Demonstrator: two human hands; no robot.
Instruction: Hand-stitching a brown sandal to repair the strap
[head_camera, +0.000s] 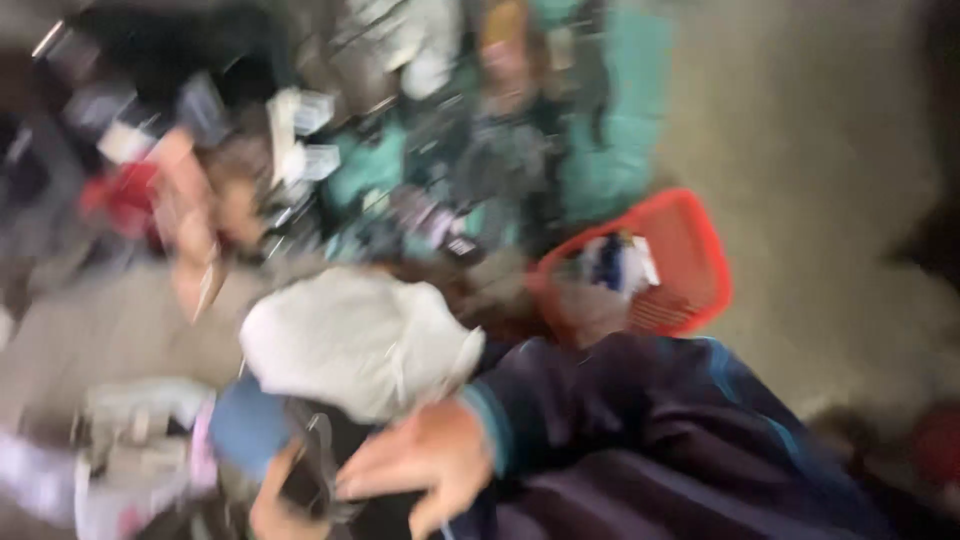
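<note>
The whole view is smeared by motion. My right hand (420, 462) comes out of a dark navy sleeve with a teal cuff (600, 430) and lies low in the middle, fingers apart, against a dark object (318, 462). My left hand (272, 505) shows only partly at the bottom edge and seems to curl round that same dark object. Just above both hands lies a white cloth bundle (350, 340). A blue piece (245, 425) sits to its lower left.
A red plastic basket (690, 270) holding a white and blue item stands on the beige floor (820, 150) to the right. A heap of clothes and small things (400, 170), some teal and black, fills the top. Pale and pink fabric (130, 450) lies lower left.
</note>
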